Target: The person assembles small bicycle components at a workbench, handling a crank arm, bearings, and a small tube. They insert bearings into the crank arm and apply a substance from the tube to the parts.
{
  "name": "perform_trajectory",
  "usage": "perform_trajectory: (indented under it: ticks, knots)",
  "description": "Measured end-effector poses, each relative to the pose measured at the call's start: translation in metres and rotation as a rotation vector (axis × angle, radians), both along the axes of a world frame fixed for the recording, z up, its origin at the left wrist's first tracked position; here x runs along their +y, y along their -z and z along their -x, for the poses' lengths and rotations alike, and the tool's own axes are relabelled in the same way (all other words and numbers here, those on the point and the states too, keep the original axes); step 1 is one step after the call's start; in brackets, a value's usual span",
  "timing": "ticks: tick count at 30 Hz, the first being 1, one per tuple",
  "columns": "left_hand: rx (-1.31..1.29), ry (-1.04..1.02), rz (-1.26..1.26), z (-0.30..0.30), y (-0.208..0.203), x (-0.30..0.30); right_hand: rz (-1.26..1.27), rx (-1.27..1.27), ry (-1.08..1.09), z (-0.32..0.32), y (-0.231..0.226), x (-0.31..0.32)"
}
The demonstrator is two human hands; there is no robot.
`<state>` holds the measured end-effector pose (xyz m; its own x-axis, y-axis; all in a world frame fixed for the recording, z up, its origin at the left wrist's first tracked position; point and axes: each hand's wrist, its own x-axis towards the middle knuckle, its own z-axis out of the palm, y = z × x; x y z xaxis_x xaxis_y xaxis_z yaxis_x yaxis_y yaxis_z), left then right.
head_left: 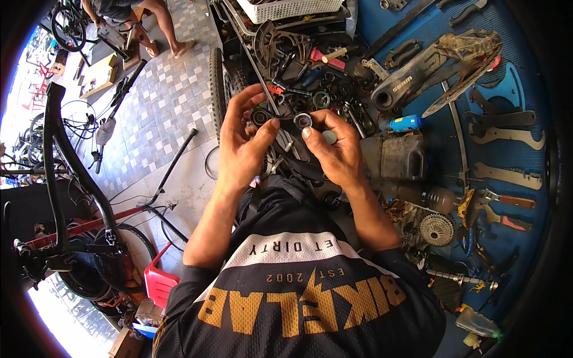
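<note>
Both of my hands are raised in front of my body, holding a black bike part with round bearing eyes [303, 122]. My left hand [242, 137] pinches the left eye [261, 117] between thumb and fingers. With the thumb on its rim, my right hand [337, 149] grips the right eye, which shows a metal ring inside. A small pale round piece [329, 137] sits against the right hand's fingers. Whether the two eyes belong to one piece I cannot tell, as the fingers cover part of it.
A blue bench mat [507, 161] at right carries a dirty crank arm [412, 83], a blue bottle [406, 123], wrenches [507, 138] and a cassette [437, 230]. Loose parts and a white basket [289, 9] lie ahead. A black bike frame [57, 149] and red stool [160, 280] stand left; another person [143, 27] is far left.
</note>
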<state>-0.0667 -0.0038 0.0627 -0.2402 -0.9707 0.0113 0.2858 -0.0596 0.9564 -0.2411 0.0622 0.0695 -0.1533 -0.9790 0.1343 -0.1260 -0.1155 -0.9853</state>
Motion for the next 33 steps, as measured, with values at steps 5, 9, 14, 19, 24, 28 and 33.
perform_trajectory:
  ticks: [5,9,14,19,24,28,33]
  knots:
    - [-0.373,0.280,0.269,-0.023,-0.012,-0.020,-0.062,0.002,-0.070,0.002,-0.007,0.001]
    - [-0.481,0.327,0.426,-0.023,-0.017,-0.025,-0.086,0.011,-0.117,0.007,-0.013,0.001]
    - [-0.264,0.353,0.055,-0.019,-0.006,-0.026,-0.147,-0.041,-0.115,0.020,-0.019,0.000]
    - [-0.032,0.198,-0.171,-0.007,0.015,-0.018,-0.093,0.005,-0.097,0.039,-0.021,0.009]
    - [0.035,0.200,-0.173,0.001,0.017,-0.015,-0.189,0.026,0.004,0.041,-0.013,0.010]
    - [0.016,0.276,-0.124,-0.004,0.009,-0.016,-0.153,0.063,-0.028,0.046,-0.018,0.013]
    - [0.004,0.280,-0.097,-0.004,0.005,-0.017,-0.138,0.058,-0.028,0.043,-0.019,0.014]
